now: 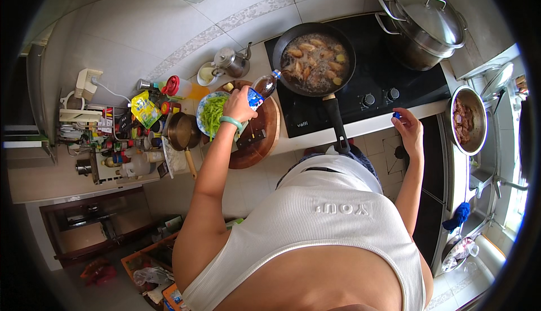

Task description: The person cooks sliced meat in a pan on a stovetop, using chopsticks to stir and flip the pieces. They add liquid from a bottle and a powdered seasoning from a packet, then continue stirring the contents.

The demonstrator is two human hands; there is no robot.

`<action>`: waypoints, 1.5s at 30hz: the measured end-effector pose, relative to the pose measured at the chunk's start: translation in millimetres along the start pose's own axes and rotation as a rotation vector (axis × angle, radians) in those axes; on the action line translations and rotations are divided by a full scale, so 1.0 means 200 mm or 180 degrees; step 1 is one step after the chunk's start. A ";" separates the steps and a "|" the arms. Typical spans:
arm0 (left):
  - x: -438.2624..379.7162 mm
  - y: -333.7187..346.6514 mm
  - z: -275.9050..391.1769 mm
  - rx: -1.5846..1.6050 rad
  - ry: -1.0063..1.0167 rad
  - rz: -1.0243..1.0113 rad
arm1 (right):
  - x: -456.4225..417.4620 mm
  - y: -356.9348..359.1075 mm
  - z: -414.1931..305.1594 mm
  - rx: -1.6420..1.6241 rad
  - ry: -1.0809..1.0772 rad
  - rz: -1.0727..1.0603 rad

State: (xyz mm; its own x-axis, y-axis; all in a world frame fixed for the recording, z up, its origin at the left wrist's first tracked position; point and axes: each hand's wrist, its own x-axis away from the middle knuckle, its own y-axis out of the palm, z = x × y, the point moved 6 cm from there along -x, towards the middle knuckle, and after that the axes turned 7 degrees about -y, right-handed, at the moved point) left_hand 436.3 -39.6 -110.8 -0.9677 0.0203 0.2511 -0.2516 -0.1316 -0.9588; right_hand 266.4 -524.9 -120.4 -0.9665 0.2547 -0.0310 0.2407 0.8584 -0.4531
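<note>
My left hand [240,107] grips a plastic bottle of dark liquid [265,86] with a blue label. The bottle is tilted, its neck at the left rim of the frying pan [315,59]. Browned meat pieces [307,47] and yellowish slices lie in bubbling liquid in the pan. My right hand [409,126], at the front of the stove, pinches a small blue bottle cap [396,115]. Under my left hand are a plate of cut green vegetables [212,111] and a round wooden board [268,135] with a cleaver [250,139] on it.
A lidded steel pot [427,23] stands at the right rear of the black cooktop [372,78]. A steel bowl of raw meat [465,121] is beside the sink. A metal kettle [231,61], a small saucepan [183,131] and several seasoning containers crowd the left counter. The pan's handle [335,118] points towards me.
</note>
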 end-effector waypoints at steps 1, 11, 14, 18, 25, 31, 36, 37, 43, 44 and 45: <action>0.00 0.00 0.00 -0.0006 0.0002 -0.0006 | 0.00 0.00 0.00 0.0003 0.0000 0.0004; 0.01 -0.01 0.02 -0.0102 0.0009 -0.0042 | 0.02 0.00 -0.02 0.0051 0.0100 0.0007; -0.01 0.01 0.00 -0.0086 0.0068 0.0004 | 0.02 0.00 -0.01 0.0006 0.0056 0.0020; 0.01 0.00 0.02 -0.0053 0.0046 -0.0023 | 0.02 0.00 -0.03 0.0001 0.0011 0.0024; -0.01 0.05 0.01 -0.0019 0.0121 0.0010 | 0.03 0.00 -0.02 -0.0002 0.0023 0.0037; 0.01 0.09 0.04 0.1222 0.0414 0.0056 | 0.06 0.01 -0.04 0.0011 0.0031 0.0053; 0.02 0.08 0.05 0.3483 0.0871 -0.0088 | 0.07 0.01 -0.07 0.0052 0.0013 0.0035; 0.02 0.06 0.07 0.3906 0.1036 -0.0258 | 0.07 0.01 -0.08 0.0079 0.0013 0.0042; 0.12 -0.21 0.18 0.4833 0.1262 -0.0851 | 0.09 0.06 -0.11 0.0104 -0.0029 0.0031; 0.14 -0.24 0.17 0.4829 0.1321 -0.0783 | 0.09 0.06 -0.12 0.0120 -0.0040 0.0021; 0.15 -0.27 0.18 0.4831 0.1388 -0.0717 | 0.10 0.07 -0.12 0.0104 -0.0037 0.0029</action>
State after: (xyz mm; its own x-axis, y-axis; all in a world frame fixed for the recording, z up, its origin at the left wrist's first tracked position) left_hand 421.7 -66.7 -47.0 -0.9110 0.4091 0.0523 -0.3952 -0.9022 0.1729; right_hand 252.8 -497.1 -105.5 -0.9654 0.2569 -0.0456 0.2466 0.8411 -0.4815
